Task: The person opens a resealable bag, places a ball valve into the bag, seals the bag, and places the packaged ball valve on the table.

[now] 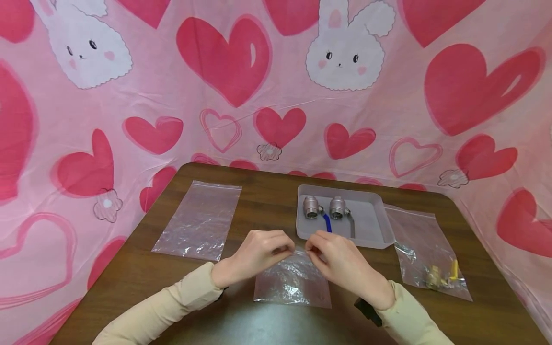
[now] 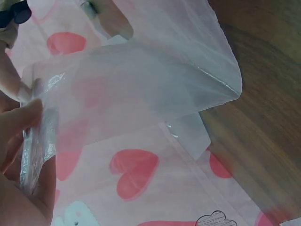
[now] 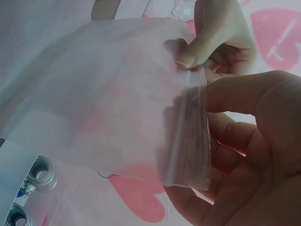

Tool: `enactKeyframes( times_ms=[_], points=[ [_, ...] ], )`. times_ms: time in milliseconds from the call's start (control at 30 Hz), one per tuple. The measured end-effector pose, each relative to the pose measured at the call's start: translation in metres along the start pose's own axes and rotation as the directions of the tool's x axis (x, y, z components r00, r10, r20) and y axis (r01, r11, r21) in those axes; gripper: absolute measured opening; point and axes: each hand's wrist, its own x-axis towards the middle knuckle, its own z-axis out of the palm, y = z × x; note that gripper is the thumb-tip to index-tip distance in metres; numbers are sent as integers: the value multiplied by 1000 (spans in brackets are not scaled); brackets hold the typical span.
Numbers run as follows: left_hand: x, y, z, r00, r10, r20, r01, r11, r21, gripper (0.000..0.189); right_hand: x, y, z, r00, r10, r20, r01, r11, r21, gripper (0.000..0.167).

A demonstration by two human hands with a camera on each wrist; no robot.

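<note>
- Clear zip bag (image 1: 293,285), one, apparently empty; held in front of the tray, lower end pointing to the worktop's near edge; contact of that end with the surface cannot be told.
- Zip edge (image 3: 188,136) of that bag: spans the two hands; whether its lips are parted cannot be told.
- Left hand (image 1: 260,247): thumb and fingers pinching one end of the zip edge.
- Right hand (image 1: 338,254): thumb and fingers pinching the same edge further along, just beside the left.
- Handling note, by judgement: each pinch is best kept close to the strip, one per lip if the mouth is to be parted; a slow, even pull spares the thin film, and hands kept low over the bag avoid nudging the tray.
- Tray (image 1: 366,225), translucent, towards the worktop's far edge, right of centre; contains a valve with blue lever (image 1: 311,207) and a valve with grey lever (image 1: 338,208), side by side.
- Right-hand bag (image 1: 416,235), by the worktop's right edge, beside the tray; contains brass fitting (image 1: 434,277) and yellow part (image 1: 454,269).
- Left-hand bag (image 1: 202,220), flat, near the worktop's far left corner.
- Worktop (image 1: 267,201), brown wood-grain.
</note>
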Motion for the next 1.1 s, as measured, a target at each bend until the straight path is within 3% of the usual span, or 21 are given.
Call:
enactKeyframes(
  times_ms=[200,333,767,1100],
  points=[
    [-2,-2,0,999,33,-22,-33,999,-27,4,0,2,1,1000,-3,4,3,1000,27,13],
    [-2,-3,0,999,39,-21,-40,996,-75,9,0,4,2,1000,-13,2,13,998,54,12],
    [-3,-7,2,1000,-12,5,13,971,-238,12,0,7,3,999,-33,7,32,996,89,7],
    [-2,-7,3,994,106,-22,-108,979,-171,13,0,2,2,998,64,-1,-64,997,50,8]
  ],
)
